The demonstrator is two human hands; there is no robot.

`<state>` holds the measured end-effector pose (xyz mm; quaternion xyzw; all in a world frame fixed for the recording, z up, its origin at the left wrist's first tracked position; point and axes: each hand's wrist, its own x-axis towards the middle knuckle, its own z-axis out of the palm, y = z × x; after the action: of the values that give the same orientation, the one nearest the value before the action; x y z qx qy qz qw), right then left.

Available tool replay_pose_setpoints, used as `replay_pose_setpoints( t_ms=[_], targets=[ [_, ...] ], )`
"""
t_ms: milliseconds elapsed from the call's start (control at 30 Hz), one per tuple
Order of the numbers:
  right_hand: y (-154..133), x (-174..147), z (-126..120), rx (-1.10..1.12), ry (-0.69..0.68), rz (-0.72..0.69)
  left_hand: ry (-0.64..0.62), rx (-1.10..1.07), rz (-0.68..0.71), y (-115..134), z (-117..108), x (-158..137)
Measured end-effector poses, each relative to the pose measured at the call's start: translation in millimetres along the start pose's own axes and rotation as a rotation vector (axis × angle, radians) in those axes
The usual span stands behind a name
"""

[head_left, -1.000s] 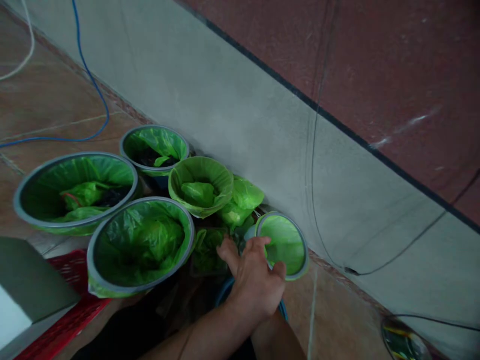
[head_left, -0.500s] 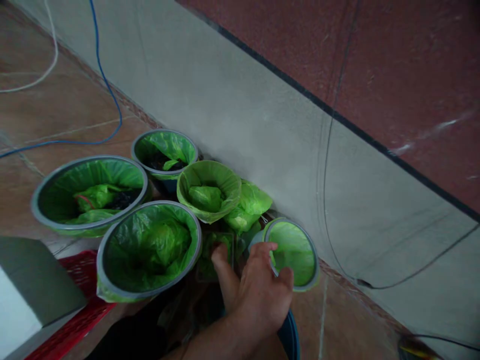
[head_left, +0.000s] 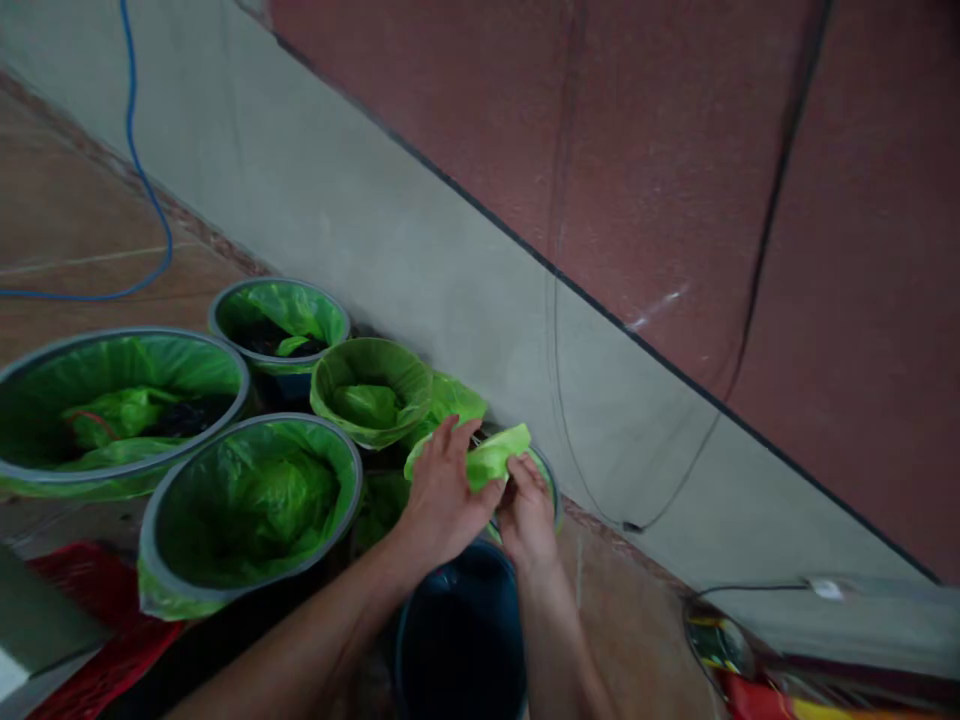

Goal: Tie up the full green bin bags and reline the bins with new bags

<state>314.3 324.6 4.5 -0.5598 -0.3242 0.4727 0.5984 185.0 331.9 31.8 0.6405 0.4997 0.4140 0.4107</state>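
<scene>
A green plastic bag (head_left: 499, 455) is stretched between my two hands in front of the wall. My left hand (head_left: 442, 500) has its fingers and thumb around the bag's left part. The right hand (head_left: 529, 505) is closed, pinching the bag's right end at the fingertips. Below both hands stands a dark blue bin (head_left: 457, 640) with no liner visible in it. Behind my right hand, a small grey-rimmed bin (head_left: 553, 485) is mostly hidden.
To the left stand several bins with green liners, among them a near one (head_left: 251, 500) and a wide one (head_left: 120, 380), both with bagged contents. A red basket (head_left: 82, 590) lies at lower left. A blue cable (head_left: 142, 190) runs over the floor. The wall (head_left: 465, 300) borders the bins.
Both hands now hold a green bag; earlier one hand reached down among the bins. The view has shifted right, and the dark blue bin shows more fully below.
</scene>
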Motion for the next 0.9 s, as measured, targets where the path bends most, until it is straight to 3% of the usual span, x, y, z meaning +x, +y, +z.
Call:
replay_pose_setpoints(
  t_ms=[100,233,433,567,733,800,900],
  targets=[
    [-44,-27,-1,0.153,0.026,-0.035,-0.212,0.014,0.168,5,-11,1],
    [-86,-58,-16,0.063,0.047,-0.104,-0.600,-0.019,0.214,7,-9,-5],
    [-137,-98,-81,-0.129,0.339,-0.304,-0.708,-0.044,0.118,3,-21,-21],
    [-157,-136,-119,-0.194,0.440,-0.399,-0.640,0.146,0.184,6,-43,-31],
    [-155,-185,-150,-0.324,0.643,-0.547,-0.278,0.521,0.161,7,-81,-53],
    [-147,-206,-159,-0.482,0.746,-0.586,-0.196,0.473,0.118,6,-97,-64],
    [-128,-234,-167,-0.761,0.824,-0.647,-0.133,0.182,-0.058,10,-114,-82]
  ],
)
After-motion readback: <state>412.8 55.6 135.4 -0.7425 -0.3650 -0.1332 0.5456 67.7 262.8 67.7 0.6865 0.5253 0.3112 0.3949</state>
